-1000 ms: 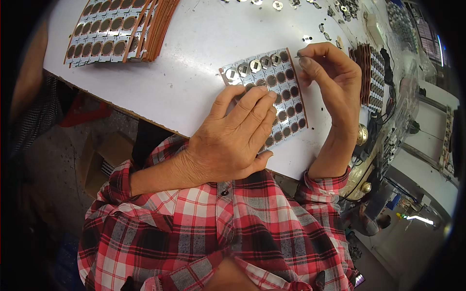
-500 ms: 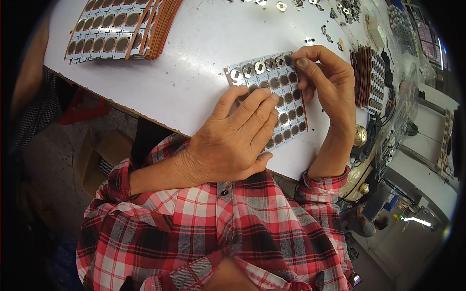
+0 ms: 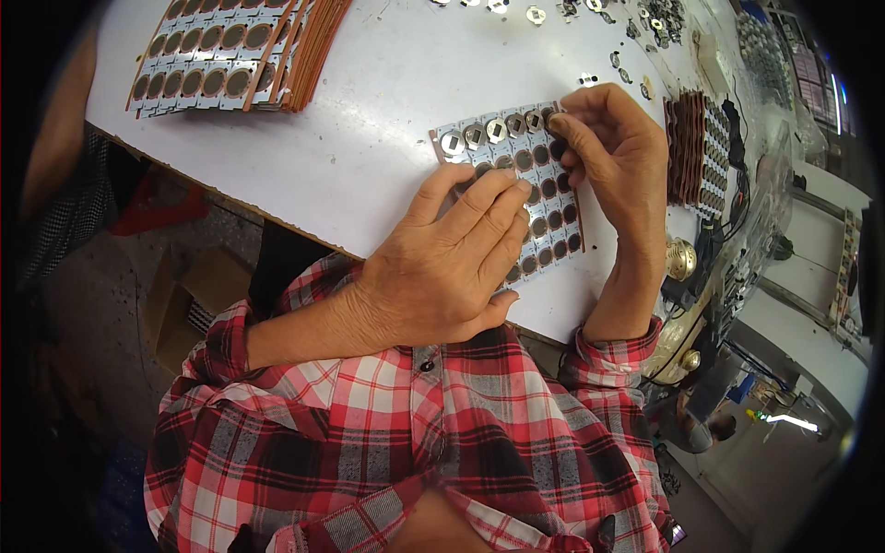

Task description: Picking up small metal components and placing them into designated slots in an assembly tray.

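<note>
A panel of small circuit boards (image 3: 549, 221) lies on the table in front of me, with rows of dark round pads. Along its far row sit several shiny metal clips (image 3: 496, 129). My left hand (image 3: 442, 249) rests flat across the panel's left side, its fingers stretched out and covering some of the pads. At the far right corner, my right hand (image 3: 613, 147) has thumb and forefinger pinched together beside the last clips of that row. Whatever lies between those fingertips is too small and hidden to name.
A tall stack of similar panels (image 3: 230, 55) stands at the far left, and another stack (image 3: 696, 152) at the right. Loose metal clips (image 3: 659, 23) are scattered at the back. A cardboard box (image 3: 198, 295) is below the table's left edge (image 3: 230, 207).
My right thumb and fingertips have shifted slightly at the far right corner of the panel. The panel sits a touch differently; my left hand stays where it was.
</note>
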A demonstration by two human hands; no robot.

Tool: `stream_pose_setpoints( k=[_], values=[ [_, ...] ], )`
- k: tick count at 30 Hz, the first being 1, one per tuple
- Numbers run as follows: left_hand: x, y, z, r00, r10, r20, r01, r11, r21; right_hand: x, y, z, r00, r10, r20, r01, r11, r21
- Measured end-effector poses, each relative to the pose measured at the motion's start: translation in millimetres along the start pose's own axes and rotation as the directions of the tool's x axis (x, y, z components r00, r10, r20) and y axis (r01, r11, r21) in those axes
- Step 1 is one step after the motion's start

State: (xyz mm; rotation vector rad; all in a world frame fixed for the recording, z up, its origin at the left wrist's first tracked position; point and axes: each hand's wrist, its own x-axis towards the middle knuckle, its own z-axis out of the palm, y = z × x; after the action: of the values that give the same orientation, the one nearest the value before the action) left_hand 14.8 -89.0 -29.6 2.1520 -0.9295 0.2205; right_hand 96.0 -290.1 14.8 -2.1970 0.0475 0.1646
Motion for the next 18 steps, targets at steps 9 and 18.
stream_pose_setpoints(
  k=[9, 18],
  values=[
    [-0.4, 1.2, 0.7, 1.0, -0.006, -0.004, 0.006, 1.0, -0.01, 6.0, 18.4, -2.4, 0.986, -0.163, 0.023, 0.163, 0.987, 0.003],
    [0.6, 1.0, 0.1, 1.0, -0.019, 0.006, 0.019, 1.0, 0.002, 10.8, 23.6, 1.3, 0.98, -0.197, 0.0, 0.197, 0.978, 0.065]
  ],
)
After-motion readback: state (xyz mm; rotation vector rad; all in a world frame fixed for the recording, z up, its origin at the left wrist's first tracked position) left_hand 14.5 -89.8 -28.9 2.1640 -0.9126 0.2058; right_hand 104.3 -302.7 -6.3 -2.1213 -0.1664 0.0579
